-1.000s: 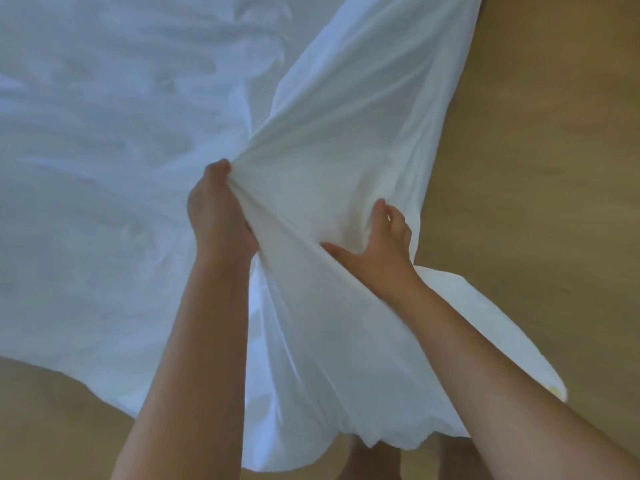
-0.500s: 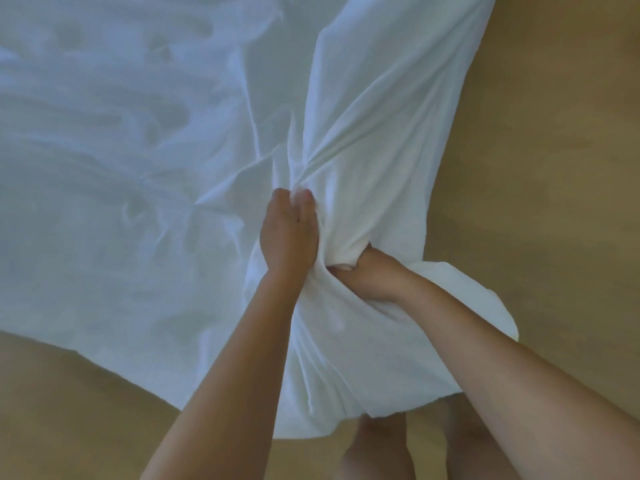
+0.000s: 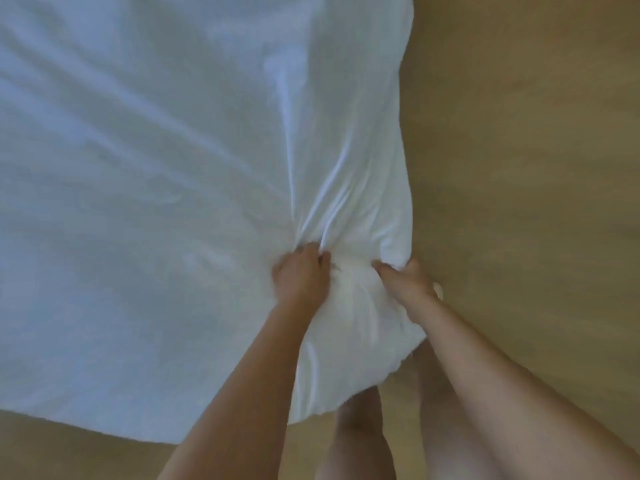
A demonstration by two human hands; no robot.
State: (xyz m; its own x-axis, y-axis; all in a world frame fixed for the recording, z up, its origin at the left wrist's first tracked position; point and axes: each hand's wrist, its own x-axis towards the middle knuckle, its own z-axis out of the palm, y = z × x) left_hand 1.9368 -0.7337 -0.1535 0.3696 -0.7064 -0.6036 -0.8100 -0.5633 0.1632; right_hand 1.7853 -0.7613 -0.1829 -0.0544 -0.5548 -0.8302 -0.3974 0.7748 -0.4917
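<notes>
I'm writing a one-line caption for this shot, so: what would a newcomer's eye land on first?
The big white sheet fills the left and middle of the view, spread over a tan floor. Low in the middle, the left hand and the right hand each grip a bunch of its cloth, and creases fan upward from them. Bare legs show below its near edge.

Floor (image 3: 519,168): smooth tan wood-tone, bare along the right side and near edge, lit softly and evenly, faint grain visible.
</notes>
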